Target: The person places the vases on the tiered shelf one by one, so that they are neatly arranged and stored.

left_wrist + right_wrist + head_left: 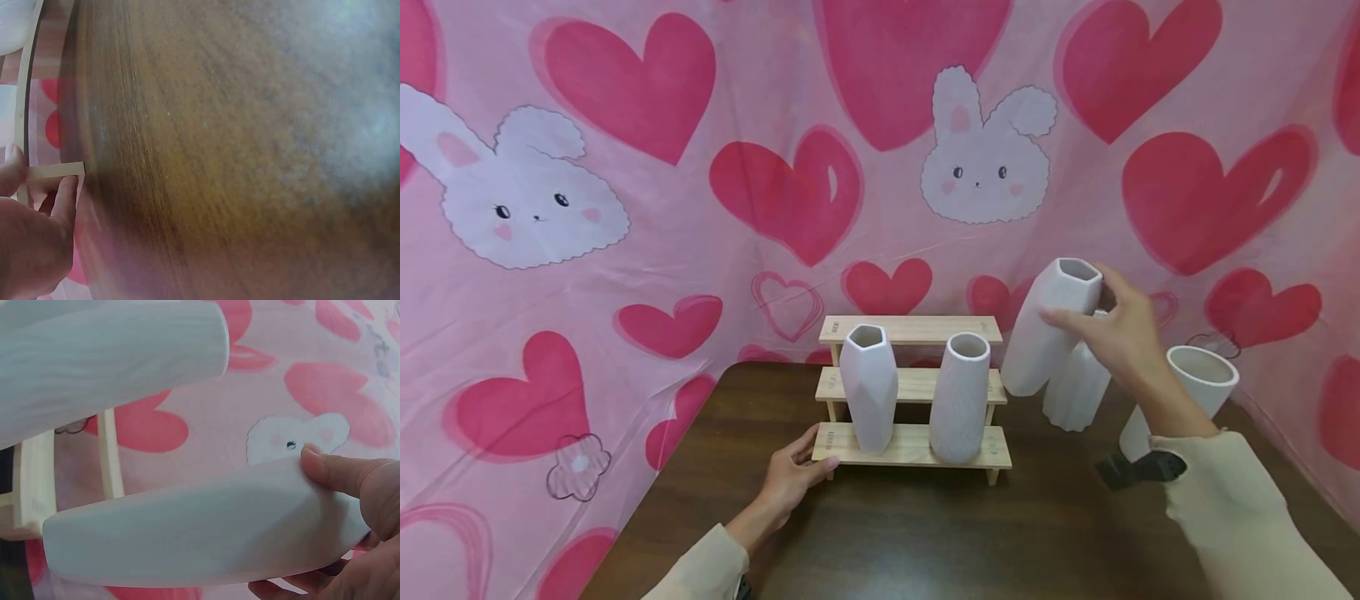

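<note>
My right hand (1123, 329) grips a white faceted vase (1045, 329) near its mouth and holds it tilted, beside the right end of a three-step wooden stand (910, 331). In the right wrist view its thumb lies on one side of the vase (187, 531) and fingers reach round the other. At the stand's lowest step, my left hand (786, 479) pinches the left end, its thumb on the board and fingers by the leg (56, 170). That step bears another faceted vase (870, 396) at left and a round, fine-grooved vase (958, 408) at right.
Right of the stand are a ribbed white vase (1075, 392), partly behind the held vase and my hand, and a wide-mouthed white vase (1213, 387), partly hidden by my forearm. The stand is on a dark wooden table (925, 542). A pink heart-patterned cloth (880, 233) hangs behind.
</note>
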Available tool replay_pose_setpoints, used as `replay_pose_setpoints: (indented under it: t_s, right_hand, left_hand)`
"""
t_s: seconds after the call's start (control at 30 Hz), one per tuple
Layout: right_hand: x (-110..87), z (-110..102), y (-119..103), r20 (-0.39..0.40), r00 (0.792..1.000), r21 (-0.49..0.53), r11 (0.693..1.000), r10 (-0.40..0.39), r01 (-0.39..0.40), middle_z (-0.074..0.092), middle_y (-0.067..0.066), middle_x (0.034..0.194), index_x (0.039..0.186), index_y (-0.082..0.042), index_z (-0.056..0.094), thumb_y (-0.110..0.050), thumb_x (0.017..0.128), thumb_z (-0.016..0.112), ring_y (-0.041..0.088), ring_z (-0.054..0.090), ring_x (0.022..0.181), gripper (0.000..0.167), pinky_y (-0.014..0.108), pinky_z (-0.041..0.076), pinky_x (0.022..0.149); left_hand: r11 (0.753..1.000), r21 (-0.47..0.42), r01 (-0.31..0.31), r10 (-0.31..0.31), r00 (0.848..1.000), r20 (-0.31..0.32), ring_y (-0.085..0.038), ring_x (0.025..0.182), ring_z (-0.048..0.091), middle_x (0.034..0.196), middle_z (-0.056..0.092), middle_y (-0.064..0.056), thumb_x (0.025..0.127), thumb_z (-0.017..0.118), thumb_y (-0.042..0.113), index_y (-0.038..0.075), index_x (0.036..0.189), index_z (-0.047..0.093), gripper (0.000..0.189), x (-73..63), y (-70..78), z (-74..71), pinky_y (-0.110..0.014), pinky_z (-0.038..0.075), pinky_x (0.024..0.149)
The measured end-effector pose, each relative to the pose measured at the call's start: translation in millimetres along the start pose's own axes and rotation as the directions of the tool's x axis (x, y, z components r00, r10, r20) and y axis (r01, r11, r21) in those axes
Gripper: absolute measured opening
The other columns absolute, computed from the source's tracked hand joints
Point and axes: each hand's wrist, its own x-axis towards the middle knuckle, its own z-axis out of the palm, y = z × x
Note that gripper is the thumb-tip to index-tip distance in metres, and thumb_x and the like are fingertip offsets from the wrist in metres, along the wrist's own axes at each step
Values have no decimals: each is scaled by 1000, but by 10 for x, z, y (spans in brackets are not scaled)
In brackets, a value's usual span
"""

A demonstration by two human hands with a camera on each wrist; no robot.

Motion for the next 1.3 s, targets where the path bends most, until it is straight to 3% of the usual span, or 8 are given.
replay_pose_setpoints:
  t_s: [0.13, 0.33, 0.43, 0.67, 0.77, 0.97, 1.17, 1.3]
  right_hand:
    - [32, 18, -119, 15, 1000, 24, 1000, -9, 8, 56, 12, 127, 145, -23, 42, -45, 80, 77, 30, 53, 106, 78, 49, 53, 83]
    - [107, 79, -300, -8, 998, 59, 997, -58, 58, 60, 8, 120, 141, -25, 49, -36, 79, 80, 20, 54, 100, 70, 26, 52, 73]
    - [145, 135, -397, -24, 997, 83, 994, -75, 77, 60, 7, 119, 139, -25, 51, -34, 78, 81, 18, 55, 99, 69, 21, 52, 72]
    - [213, 294, -607, -62, 989, 130, 981, -137, 144, 62, 7, 117, 135, -23, 55, -30, 77, 83, 18, 58, 96, 65, 22, 54, 70]
    - [224, 372, -681, -65, 984, 149, 973, -167, 175, 63, 7, 116, 133, -20, 57, -29, 77, 83, 20, 59, 96, 63, 27, 55, 75]
    - [211, 547, -799, -4, 982, 197, 963, -187, 184, 61, 5, 121, 134, -21, 55, -30, 78, 82, 23, 58, 104, 63, 45, 54, 87]
    - [252, 789, -866, 35, 977, 298, 935, -210, 190, 63, 4, 115, 130, -20, 58, -23, 76, 84, 21, 59, 100, 60, 42, 53, 88]
    - [259, 939, -904, 56, 981, 313, 936, -188, 161, 64, 5, 111, 128, -20, 59, -22, 75, 85, 22, 60, 97, 59, 42, 55, 85]
  left_hand:
    - [1000, 6, 7, -7, 1000, -8, -23, 101, 63, 133, 51, -29, 83, 74, 9, 7, 146, 41, 72, 0, -1, 2, -37, 56, 83]
    - [1000, 6, 10, -10, 1000, -4, -24, 101, 64, 133, 51, -31, 83, 74, 9, 6, 146, 41, 71, -9, 8, 4, -39, 56, 84]
    - [1000, 10, 17, -16, 1000, -8, -23, 100, 64, 133, 51, -30, 83, 75, 9, 6, 146, 41, 72, -8, 9, -2, -38, 56, 84]
    - [1000, 7, 27, -27, 1000, -16, -23, 99, 65, 132, 53, -29, 82, 76, 10, 8, 146, 42, 72, 0, 0, -10, -37, 56, 83]
    - [1000, 6, 24, -24, 1000, -15, -23, 99, 65, 132, 53, -28, 82, 76, 10, 9, 146, 43, 72, 5, -1, -9, -38, 56, 83]
    - [1000, 9, 24, -24, 1000, -9, -23, 100, 65, 134, 52, -27, 82, 76, 11, 10, 146, 43, 72, 24, 5, -1, -38, 57, 83]
    - [999, 28, 32, -32, 999, -10, -24, 100, 65, 134, 52, -26, 82, 75, 13, 10, 146, 42, 72, 31, 14, -5, -38, 56, 83]
    - [999, 32, 35, -34, 999, -12, -24, 101, 64, 134, 53, -26, 82, 76, 13, 10, 146, 43, 72, 36, 7, -8, -37, 56, 83]
